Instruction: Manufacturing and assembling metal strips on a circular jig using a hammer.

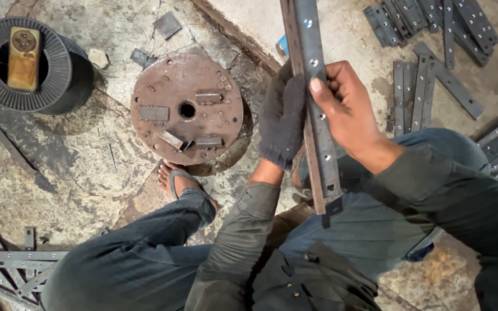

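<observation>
Steel bars [316, 103], stacked, clenched between gloved left hand [282, 118] and bare right hand [344, 106]; round plate [187, 108] left of grip.

Gloved left hand [282, 118], bare right hand [347, 109] both clenched.

A rough, stained concrete floor [87, 167] is carrying everything here, with a round rusty steel plate [187, 109] lying flat near its middle and a black wire spool [30, 64] sitting at the upper left. Dark perforated metal strips [433, 23] are lying in heaps at the upper right, and more joined strips [12, 268] are resting at the lower left. A sandalled foot [180, 183] is pressing down just below the plate.
</observation>
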